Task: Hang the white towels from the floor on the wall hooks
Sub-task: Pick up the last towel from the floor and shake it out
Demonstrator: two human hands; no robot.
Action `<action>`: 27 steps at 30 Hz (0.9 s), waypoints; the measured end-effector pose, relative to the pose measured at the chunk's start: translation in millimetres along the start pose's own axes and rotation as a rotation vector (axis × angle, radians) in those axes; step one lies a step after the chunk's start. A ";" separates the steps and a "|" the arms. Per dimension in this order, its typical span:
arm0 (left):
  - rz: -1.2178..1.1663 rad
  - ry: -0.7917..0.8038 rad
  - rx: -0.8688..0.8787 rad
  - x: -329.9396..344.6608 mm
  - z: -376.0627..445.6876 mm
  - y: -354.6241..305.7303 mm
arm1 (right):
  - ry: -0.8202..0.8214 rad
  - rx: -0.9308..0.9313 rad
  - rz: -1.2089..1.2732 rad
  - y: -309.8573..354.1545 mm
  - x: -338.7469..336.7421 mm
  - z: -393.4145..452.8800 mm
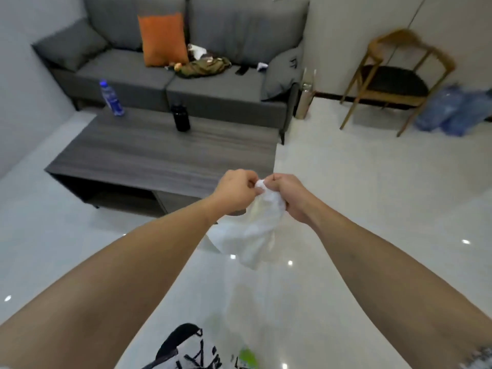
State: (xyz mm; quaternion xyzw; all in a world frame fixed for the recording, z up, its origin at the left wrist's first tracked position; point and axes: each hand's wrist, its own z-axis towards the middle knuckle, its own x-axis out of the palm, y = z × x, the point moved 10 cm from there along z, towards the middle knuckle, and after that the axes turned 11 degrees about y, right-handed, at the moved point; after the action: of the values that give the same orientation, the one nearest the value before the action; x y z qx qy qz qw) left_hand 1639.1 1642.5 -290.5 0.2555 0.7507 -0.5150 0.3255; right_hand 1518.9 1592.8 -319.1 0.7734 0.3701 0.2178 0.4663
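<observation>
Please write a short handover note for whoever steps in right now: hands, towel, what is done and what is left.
Left hand: pinches the top of the white towel.
Right hand: grips the same bunched top edge.
Towel: off the floor, hanging between both hands above the tiles, in front of the coffee table.
Done: one towel picked up.
Left: hang it; no wall hooks or other towels are in view here.

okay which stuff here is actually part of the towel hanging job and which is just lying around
Part of the job: white towel, held by left hand and right hand.

Lying about: blue-labelled bottle, black bottle, coffee table, sofa, orange cushion, wooden chair.
</observation>
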 end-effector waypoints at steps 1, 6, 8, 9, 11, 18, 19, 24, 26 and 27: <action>0.013 -0.037 0.032 -12.4 11.3 -15.8 | -0.023 -0.036 -0.053 15.0 -17.4 -2.9; 0.070 -0.146 0.141 -67.7 80.1 -64.5 | -0.262 -0.106 -0.522 69.7 -98.3 3.9; 0.087 -0.212 0.162 -97.4 113.6 -73.3 | -0.370 -0.093 -0.536 81.7 -137.0 13.4; 0.080 -0.258 0.150 -115.7 130.5 -72.6 | -0.419 -0.073 -0.546 86.7 -156.8 18.4; 0.053 -0.349 0.101 -156.3 165.4 -65.5 | -0.513 -0.033 -0.599 103.2 -194.2 30.3; 0.186 0.214 0.311 -143.1 292.3 -146.3 | -0.591 -0.142 -0.646 236.7 -241.6 116.7; 0.150 0.238 0.372 -138.3 305.0 -165.1 | -0.563 -0.156 -0.695 255.6 -240.5 133.0; 0.083 0.184 0.430 -151.9 378.5 -194.3 | -0.560 -0.067 -0.921 287.4 -291.3 180.5; 0.086 0.088 0.369 -172.2 410.2 -187.6 | -0.525 0.104 -1.047 272.6 -328.8 193.6; 0.081 0.046 0.334 -181.6 425.9 -185.2 | -0.521 0.155 -1.063 266.9 -348.0 199.1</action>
State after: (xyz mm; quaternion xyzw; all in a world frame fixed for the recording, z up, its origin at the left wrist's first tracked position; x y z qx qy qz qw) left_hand 1721.4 1170.7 -151.3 0.3477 0.6511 -0.6130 0.2819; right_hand 1533.6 1133.7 -174.3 0.5418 0.5948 -0.2699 0.5289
